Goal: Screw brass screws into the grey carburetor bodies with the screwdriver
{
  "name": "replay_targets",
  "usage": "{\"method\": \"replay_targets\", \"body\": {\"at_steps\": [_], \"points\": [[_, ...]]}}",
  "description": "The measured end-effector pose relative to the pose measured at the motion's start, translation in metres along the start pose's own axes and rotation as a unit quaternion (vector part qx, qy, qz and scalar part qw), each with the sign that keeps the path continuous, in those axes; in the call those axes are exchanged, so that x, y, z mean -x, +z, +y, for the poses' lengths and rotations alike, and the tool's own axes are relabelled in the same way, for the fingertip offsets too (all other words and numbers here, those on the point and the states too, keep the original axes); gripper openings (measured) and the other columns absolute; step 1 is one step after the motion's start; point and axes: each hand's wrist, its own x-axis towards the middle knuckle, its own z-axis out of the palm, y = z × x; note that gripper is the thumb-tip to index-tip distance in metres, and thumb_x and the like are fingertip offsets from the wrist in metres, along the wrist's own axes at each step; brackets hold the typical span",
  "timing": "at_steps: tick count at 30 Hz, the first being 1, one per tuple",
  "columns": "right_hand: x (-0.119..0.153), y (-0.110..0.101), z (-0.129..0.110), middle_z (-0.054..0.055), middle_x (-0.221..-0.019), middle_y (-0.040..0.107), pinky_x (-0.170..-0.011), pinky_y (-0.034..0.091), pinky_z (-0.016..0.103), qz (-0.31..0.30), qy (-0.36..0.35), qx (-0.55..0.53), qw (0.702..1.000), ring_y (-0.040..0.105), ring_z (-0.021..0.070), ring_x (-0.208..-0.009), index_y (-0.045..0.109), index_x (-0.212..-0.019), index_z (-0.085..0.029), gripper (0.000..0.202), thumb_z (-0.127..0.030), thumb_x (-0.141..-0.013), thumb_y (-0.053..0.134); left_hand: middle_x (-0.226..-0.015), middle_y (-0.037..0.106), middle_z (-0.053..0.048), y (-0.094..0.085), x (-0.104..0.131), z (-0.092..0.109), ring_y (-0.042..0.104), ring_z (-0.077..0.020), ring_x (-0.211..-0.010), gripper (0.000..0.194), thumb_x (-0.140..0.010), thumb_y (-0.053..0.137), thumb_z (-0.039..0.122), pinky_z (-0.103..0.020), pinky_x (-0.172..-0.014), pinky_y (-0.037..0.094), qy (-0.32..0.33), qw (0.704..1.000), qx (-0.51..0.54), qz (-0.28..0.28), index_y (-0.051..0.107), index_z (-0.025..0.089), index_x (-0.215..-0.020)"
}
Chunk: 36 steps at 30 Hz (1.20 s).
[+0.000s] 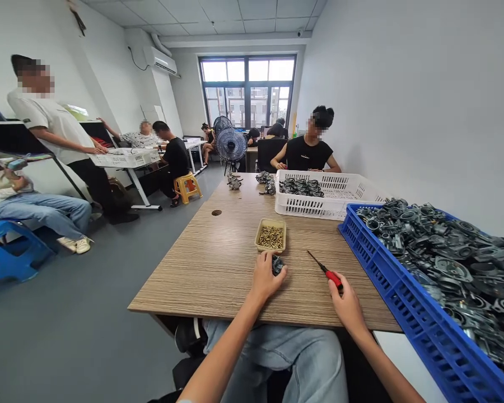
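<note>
My left hand (267, 275) is closed around a small dark grey metal casting (277, 265) on the wood-grain table (218, 268); the fingers hide part of it. Just beyond it stands a pale square tray (257, 246) full of small brass-coloured screws (271, 237). To the right, my right hand (346, 299) grips the red handle of a screwdriver (332, 277). Its thin dark shaft points away and to the left, low over the tabletop; whether the tip touches the wood I cannot tell.
On the right, a blue crate (373, 268) is heaped with metal castings (453, 263). A white crate (311, 207) holds more parts behind it. Several assembled metal parts (234, 181) lie at the far end. A person in black (306, 154) sits opposite; other people are at the left.
</note>
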Motion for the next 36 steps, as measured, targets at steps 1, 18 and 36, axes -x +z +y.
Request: {"method": "replay_targets", "body": {"at_steps": [1,18,36], "points": [[0.000,0.001,0.003,0.018,-0.125,0.075,-0.096,0.056,0.050,-0.003,-0.018,0.019,1.000,0.071,0.0331,-0.109,0.067,-0.130,-0.019,0.056,-0.062,-0.098,0.050,-0.130,0.066,-0.011,0.000,0.000,-0.001,0.060,-0.0298,-0.124,0.040,-0.096,0.070,0.035,-0.048,-0.110,0.050,-0.012,1.000,0.007,0.017,0.060,0.024,-0.133],[0.015,0.087,-0.103,0.016,-0.154,0.052,-0.115,0.046,0.057,-0.095,-0.239,0.128,0.958,0.054,0.0393,-0.140,0.028,-0.167,-0.031,0.087,-0.047,-0.093,0.071,-0.102,0.071,-0.007,-0.001,-0.002,-0.016,0.068,-0.0224,-0.102,0.024,-0.104,0.057,0.035,-0.038,-0.097,0.054,-0.083,0.984,0.144,0.063,0.073,0.020,-0.096],[-0.005,0.096,-0.107,0.015,-0.138,0.062,-0.110,0.051,0.048,-0.150,-0.196,0.156,0.956,0.063,0.0334,-0.129,0.049,-0.152,-0.022,0.068,-0.040,-0.088,0.066,-0.098,0.071,-0.009,0.017,-0.004,-0.026,0.067,-0.0242,-0.097,0.020,-0.105,0.052,0.027,-0.038,-0.092,0.051,-0.122,0.984,0.113,0.062,0.064,0.020,-0.089]]}}
